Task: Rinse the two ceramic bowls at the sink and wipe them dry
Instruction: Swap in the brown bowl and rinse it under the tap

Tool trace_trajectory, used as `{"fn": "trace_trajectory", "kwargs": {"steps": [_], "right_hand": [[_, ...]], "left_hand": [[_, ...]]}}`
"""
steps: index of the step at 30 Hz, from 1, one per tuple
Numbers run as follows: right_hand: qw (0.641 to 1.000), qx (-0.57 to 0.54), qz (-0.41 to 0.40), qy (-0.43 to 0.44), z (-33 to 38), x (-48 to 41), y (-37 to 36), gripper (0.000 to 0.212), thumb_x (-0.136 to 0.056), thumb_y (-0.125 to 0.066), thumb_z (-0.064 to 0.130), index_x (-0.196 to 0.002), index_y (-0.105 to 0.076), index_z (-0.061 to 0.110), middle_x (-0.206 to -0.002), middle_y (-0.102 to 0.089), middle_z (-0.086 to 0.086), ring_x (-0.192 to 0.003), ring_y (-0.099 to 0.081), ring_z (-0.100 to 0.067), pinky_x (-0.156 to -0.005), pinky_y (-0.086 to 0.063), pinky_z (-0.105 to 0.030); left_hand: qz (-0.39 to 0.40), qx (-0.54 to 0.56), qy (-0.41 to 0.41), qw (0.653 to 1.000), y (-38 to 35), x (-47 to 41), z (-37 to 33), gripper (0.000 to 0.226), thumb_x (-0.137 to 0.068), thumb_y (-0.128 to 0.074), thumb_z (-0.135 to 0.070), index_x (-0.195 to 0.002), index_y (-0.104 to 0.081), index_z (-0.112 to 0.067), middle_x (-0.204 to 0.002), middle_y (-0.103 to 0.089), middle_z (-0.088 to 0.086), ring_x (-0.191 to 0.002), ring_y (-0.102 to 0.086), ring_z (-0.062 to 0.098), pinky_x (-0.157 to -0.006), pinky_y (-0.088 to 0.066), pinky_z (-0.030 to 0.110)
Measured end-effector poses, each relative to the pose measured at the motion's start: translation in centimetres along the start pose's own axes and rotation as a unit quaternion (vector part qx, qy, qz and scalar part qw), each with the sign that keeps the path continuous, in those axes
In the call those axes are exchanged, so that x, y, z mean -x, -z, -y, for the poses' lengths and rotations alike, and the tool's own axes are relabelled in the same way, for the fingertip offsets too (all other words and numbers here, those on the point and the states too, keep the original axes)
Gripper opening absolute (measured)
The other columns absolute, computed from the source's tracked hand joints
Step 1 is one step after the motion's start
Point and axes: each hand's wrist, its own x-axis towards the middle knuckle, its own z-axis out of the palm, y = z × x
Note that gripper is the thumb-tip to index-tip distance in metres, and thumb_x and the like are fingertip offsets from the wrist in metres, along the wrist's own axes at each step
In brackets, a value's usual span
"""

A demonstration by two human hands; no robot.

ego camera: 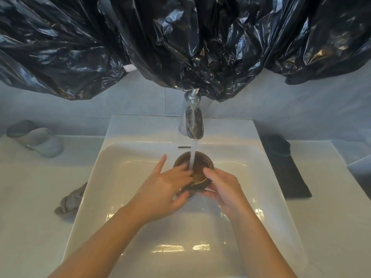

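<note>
1. A bathroom: a white ceramic washbasin (pixel 140 125) is set into a pale counter (pixel 30 187).
2. A chrome tap (pixel 193 123) runs into it, against a grey tiled wall (pixel 140 101).
3. Two tumblers (pixel 38 137) sit on the counter's left side.

Your bare left forearm (pixel 96 233) slants in from the lower left and your right forearm (pixel 259 237) from the lower right, the two converging at mid-frame. Your left hand (pixel 166 187) lays its middle fingers inside the bowl (pixel 204 164), index finger stretched straight ahead and clear of it, thumb tucked under the near side. Your right hand (pixel 222 187) cups the bowl's right side, thumb on the rim, fingers curled beneath.
</note>
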Motion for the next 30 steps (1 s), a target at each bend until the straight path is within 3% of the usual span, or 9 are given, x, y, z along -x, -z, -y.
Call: {"fn": "trace_trajectory", "kwargs": {"steps": [3, 6, 10, 13, 17, 21, 24, 27, 30], "right_hand": [[1.0, 0.026, 0.015, -0.005, -0.9, -0.6, 0.0, 0.023, -0.095, -0.061, 0.017, -0.111, -0.072, 0.004, -0.098, -0.077, -0.015, -0.094, -0.075, -0.028, -0.089, -0.059, -0.049], [0.998, 0.046, 0.033, -0.003, -1.2, -1.4, 0.2, 0.022, -0.095, -0.061, 0.017, -0.108, -0.074, 0.006, -0.098, -0.078, -0.014, -0.093, -0.075, -0.028, -0.087, -0.059, -0.05], [0.998, 0.056, 0.037, 0.004, -1.1, -2.4, 0.7, 0.018, -0.094, -0.061, 0.015, -0.104, -0.075, 0.006, -0.095, -0.078, -0.013, -0.09, -0.075, -0.027, -0.085, -0.06, -0.046], [0.995, 0.085, 0.041, 0.031, -1.1, -2.6, 0.1, 0.017, -0.091, -0.063, 0.011, -0.103, -0.076, 0.011, -0.096, -0.078, -0.012, -0.088, -0.076, -0.025, -0.08, -0.062, -0.041], [0.996, 0.08, 0.035, 0.019, -1.1, -4.0, -0.2, 0.018, -0.09, -0.062, 0.017, -0.103, -0.075, 0.014, -0.096, -0.076, -0.013, -0.086, -0.072, -0.024, -0.081, -0.062, -0.04], [0.981, -0.124, 0.134, -0.069, -1.6, -5.3, -0.7, 0.051, -0.081, -0.065, 0.02, -0.129, -0.056, 0.008, -0.119, -0.065, -0.026, -0.1, -0.065, -0.033, -0.079, -0.056, -0.045], [0.964, -0.167, 0.187, -0.094, -2.3, -5.7, -0.9, 0.053, -0.084, -0.053, 0.014, -0.136, -0.052, 0.005, -0.125, -0.061, -0.029, -0.099, -0.062, -0.032, -0.075, -0.056, -0.04], [0.962, -0.168, 0.198, -0.083, -2.6, -5.9, -0.9, 0.045, -0.09, -0.047, 0.013, -0.133, -0.056, 0.005, -0.122, -0.063, -0.026, -0.1, -0.063, -0.033, -0.073, -0.057, -0.04], [0.977, -0.123, 0.17, -0.04, -2.8, -6.0, -1.0, 0.038, -0.092, -0.048, 0.01, -0.129, -0.058, 0.008, -0.116, -0.067, -0.023, -0.098, -0.065, -0.033, -0.071, -0.056, -0.036]], "left_hand": [[0.101, -0.1, -0.014, 0.99, -1.6, -1.4, 0.2, 0.055, -0.086, -0.053, -0.045, -0.137, -0.047, -0.026, -0.139, -0.053, -0.009, -0.134, -0.042, 0.01, -0.112, -0.011, 0.067], [0.105, -0.004, -0.033, 0.994, -2.9, -1.6, 0.4, 0.057, -0.083, -0.064, -0.026, -0.136, -0.044, -0.034, -0.137, -0.053, -0.015, -0.132, -0.044, 0.007, -0.111, -0.011, 0.068], [0.024, -0.04, -0.06, 0.997, -3.1, -0.9, 2.2, 0.035, -0.071, -0.081, -0.028, -0.101, -0.065, -0.033, -0.087, -0.069, -0.011, -0.086, -0.067, 0.009, -0.114, -0.019, 0.056], [0.043, -0.114, -0.087, 0.989, -3.6, -1.3, 2.7, 0.012, -0.077, -0.065, -0.035, -0.08, -0.067, -0.023, -0.069, -0.062, -0.006, -0.067, -0.064, 0.016, -0.103, -0.035, 0.045], [0.082, 0.039, -0.012, 0.996, -4.4, -1.9, 1.1, 0.035, -0.078, -0.072, -0.019, -0.109, -0.056, -0.021, -0.096, -0.066, -0.003, -0.082, -0.063, 0.019, -0.062, -0.054, 0.033], [0.067, 0.113, 0.014, 0.991, -4.7, -1.7, 0.7, 0.016, -0.082, -0.065, -0.019, -0.093, -0.054, -0.016, -0.086, -0.061, -0.002, -0.078, -0.057, 0.02, -0.066, -0.047, 0.032], [0.041, -0.068, -0.049, 0.996, -4.5, -1.3, 1.7, 0.022, -0.08, -0.062, -0.043, -0.075, -0.057, -0.022, -0.071, -0.06, -0.007, -0.075, -0.058, 0.018, -0.088, -0.043, 0.037], [0.058, -0.165, -0.006, 0.985, -3.5, -1.9, 0.8, 0.031, -0.078, -0.054, -0.053, -0.08, -0.063, -0.024, -0.081, -0.068, -0.005, -0.088, -0.064, 0.019, -0.1, -0.039, 0.045], [0.139, 0.032, 0.088, 0.986, -4.1, -2.2, -0.9, 0.013, -0.086, -0.058, -0.024, -0.096, -0.053, -0.017, -0.092, -0.064, 0.003, -0.087, -0.061, 0.025, -0.079, -0.042, 0.033]]}}
